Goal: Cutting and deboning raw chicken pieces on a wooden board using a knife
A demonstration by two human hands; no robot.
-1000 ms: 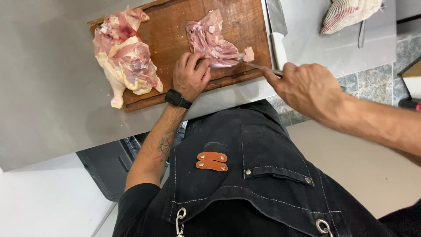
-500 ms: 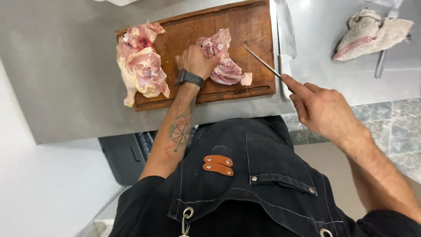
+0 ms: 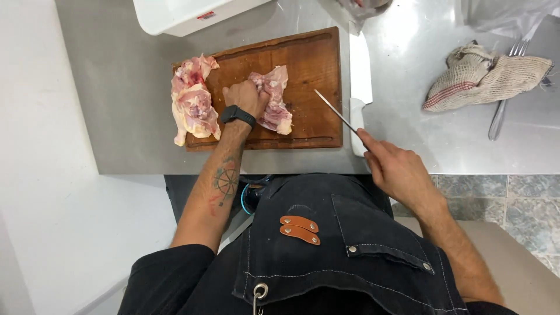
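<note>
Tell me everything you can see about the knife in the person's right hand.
The knife has a thin, narrow, pale blade that looks like metal. The right hand grips it, hiding the handle. The blade slants up and away to the left, its tip over the right part of the wooden cutting board. It is clear of the raw chicken piece held by the left hand.

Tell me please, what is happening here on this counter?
A person in a dark apron is working raw chicken on a wooden cutting board. The left hand grips one chicken piece in the middle of the board. The right hand holds a thin knife, blade above the board's right edge. A larger chicken piece lies at the board's left end.
</note>
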